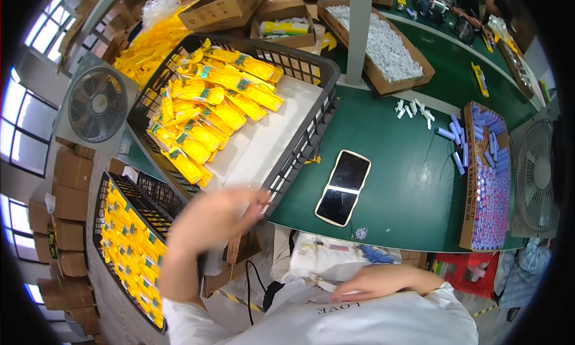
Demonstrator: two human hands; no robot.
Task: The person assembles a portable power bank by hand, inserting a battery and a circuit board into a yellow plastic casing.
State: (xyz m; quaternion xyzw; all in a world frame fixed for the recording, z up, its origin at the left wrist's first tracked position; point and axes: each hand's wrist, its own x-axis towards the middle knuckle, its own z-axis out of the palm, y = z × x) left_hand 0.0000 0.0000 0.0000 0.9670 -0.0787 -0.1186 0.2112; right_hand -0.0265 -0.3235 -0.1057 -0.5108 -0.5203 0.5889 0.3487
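My left hand [223,216], blurred by motion, is over the near corner of a large black plastic basket [293,159]. Its fingers look bent near the basket's rim, but whether they touch it or hold anything is unclear. Inside the basket, yellow pouch-like packs with green parts [209,105] lie heaped beside a bare pale sheet [275,126]. My right hand [374,282] rests low against my white shirt, fingers stretched out to the left, with nothing visible in them. A phone with a pale case [343,188] lies on the green table [401,207], beyond my right hand.
A carton of blue-purple cylindrical cells [492,195] stands at the right, loose cells beside it. Small white parts [414,110] lie near a tray of similar pieces [389,45]. A second basket of yellow packs [129,243] stands lower left. Fans [97,105] flank the table.
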